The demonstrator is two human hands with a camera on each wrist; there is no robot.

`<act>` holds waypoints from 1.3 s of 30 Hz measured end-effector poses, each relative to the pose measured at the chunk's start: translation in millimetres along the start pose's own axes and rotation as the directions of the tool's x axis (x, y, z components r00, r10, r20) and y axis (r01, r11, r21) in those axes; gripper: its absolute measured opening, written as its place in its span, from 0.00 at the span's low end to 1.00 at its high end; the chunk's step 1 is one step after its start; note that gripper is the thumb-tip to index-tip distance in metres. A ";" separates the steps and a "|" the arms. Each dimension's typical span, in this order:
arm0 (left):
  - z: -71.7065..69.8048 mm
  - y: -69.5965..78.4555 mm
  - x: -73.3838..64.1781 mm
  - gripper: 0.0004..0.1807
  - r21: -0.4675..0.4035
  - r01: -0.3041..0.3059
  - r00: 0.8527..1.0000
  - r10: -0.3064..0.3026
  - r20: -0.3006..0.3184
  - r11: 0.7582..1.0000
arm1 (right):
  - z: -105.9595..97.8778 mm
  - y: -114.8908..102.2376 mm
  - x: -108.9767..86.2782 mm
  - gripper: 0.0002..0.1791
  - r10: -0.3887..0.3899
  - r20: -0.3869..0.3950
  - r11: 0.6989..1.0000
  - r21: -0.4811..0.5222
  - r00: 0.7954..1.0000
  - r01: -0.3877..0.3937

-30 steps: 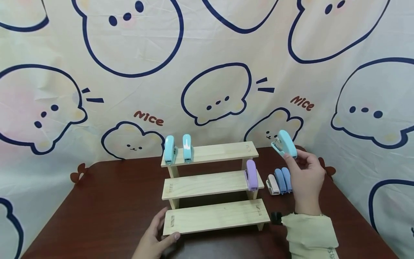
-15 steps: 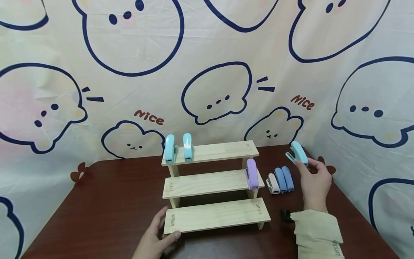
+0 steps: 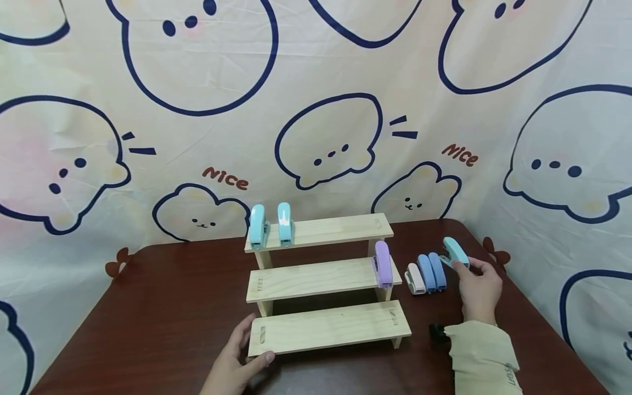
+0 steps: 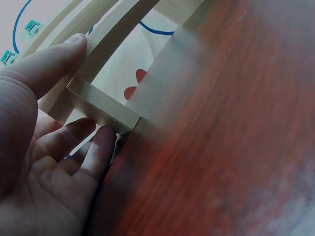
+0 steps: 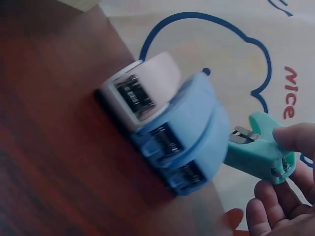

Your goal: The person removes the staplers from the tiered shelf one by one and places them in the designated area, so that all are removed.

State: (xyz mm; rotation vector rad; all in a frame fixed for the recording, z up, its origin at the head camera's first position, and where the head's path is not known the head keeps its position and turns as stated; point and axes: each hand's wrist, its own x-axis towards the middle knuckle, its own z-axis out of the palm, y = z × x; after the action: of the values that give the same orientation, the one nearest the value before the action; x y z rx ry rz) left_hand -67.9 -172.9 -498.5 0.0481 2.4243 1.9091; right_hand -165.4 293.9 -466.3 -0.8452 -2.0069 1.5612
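My right hand [image 3: 480, 291] pinches a teal mini stapler [image 3: 455, 252] between thumb and fingers, just right of the stapler row on the table. In the right wrist view the teal stapler [image 5: 261, 150] is tilted, its metal part showing, beside two blue staplers [image 5: 189, 128] and a pale pink one [image 5: 147, 88]. My left hand [image 3: 237, 359] grips the left end of the bottom step of a three-tier wooden rack [image 3: 331, 329]. Its thumb [image 4: 64, 56] lies on the board's edge and its fingers sit by the leg [image 4: 101, 105].
Two teal staplers [image 3: 285, 224] stand at the left of the top step. A purple stapler [image 3: 382, 264] stands at the right end of the middle step. The dark wooden table [image 3: 163, 307] backs onto a cartoon-print cloth [image 3: 331, 66].
My right hand has moved right, then down, bringing the teal stapler from above the row to low beside the blue ones. My left hand keeps its hold on the rack.
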 end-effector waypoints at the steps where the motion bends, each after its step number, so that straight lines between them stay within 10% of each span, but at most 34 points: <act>1: -0.1 -0.1 -0.2 0.49 0.003 -0.001 1.000 0.001 -0.003 1.000 | 1.3 2.0 0.1 0.29 0.004 0.006 1.000 -0.003 1.000 -0.004; 39: -0.6 1.7 -2.9 0.48 0.014 0.002 1.000 -0.002 -0.017 1.000 | 13.4 24.4 -8.1 0.25 -0.075 0.025 0.982 -0.173 0.997 0.078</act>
State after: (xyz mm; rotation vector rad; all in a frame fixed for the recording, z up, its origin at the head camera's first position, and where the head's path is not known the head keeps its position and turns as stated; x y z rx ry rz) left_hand -65.1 -173.3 -496.7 0.0302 2.4473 1.8991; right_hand -164.3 283.1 -493.1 -0.8106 -2.1863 1.3721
